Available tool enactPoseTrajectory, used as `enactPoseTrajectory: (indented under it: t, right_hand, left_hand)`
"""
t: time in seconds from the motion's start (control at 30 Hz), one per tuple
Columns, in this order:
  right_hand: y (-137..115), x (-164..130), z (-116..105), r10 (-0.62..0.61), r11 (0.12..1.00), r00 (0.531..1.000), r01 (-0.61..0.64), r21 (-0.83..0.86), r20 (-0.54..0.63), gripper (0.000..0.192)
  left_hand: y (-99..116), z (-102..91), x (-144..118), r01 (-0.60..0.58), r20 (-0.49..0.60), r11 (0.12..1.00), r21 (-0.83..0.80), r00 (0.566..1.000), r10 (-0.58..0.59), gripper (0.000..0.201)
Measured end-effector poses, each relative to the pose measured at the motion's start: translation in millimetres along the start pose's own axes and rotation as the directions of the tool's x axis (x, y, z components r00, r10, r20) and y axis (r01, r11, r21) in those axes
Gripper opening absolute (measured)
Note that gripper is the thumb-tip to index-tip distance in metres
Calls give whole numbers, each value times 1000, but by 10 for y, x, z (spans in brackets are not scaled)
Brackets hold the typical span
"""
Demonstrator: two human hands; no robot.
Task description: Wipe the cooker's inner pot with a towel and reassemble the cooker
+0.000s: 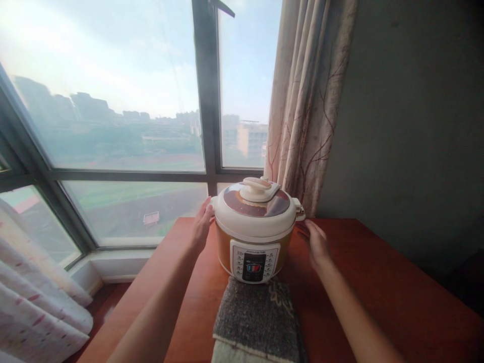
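Flanking the cream-and-orange round electric pressure cooker (255, 229) on the red-brown wooden bench (378, 282), the left hand (201, 225) touches its rim, fingers together; the right hand (316, 244), seemingly apart, lies flat. A grey woven cloth (257, 317) lies in front, a patterned beige curtain (306, 101) behind.

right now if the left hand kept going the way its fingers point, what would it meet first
Likely the pressure cooker: the left hand points up and inward at the lid's left rim, fingertips seemingly touching or almost there. Depth is hard to judge from this view.
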State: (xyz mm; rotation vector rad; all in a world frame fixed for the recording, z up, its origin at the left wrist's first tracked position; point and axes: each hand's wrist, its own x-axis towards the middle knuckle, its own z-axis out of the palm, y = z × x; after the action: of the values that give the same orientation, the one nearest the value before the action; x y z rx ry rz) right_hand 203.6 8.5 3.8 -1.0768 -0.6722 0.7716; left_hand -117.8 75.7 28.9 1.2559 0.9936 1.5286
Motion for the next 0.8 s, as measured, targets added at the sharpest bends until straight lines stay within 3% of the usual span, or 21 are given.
enactPoseTrajectory:
  t: [0.17,0.3,0.47,0.8]
  right_hand:
    - [7,-90,112,-10,950,999,21,313,-37,15]
    - [25,-88,156,17,892,1000,-8,452,-17,7]
    - [20,27,82,44,859,999,-32,510,-12,8]
    - [-50,285,-190,32,864,996,16,503,-85,3]
  left_hand:
    - [6,71,-29,68,9,995,-76,998,-67,70]
    - [5,77,-25,82,33,990,-114,996,-79,72]
    - [-36,152,-19,105,44,975,-197,994,-98,68]
    - [-217,559,13,74,40,976,-205,997,-68,66]
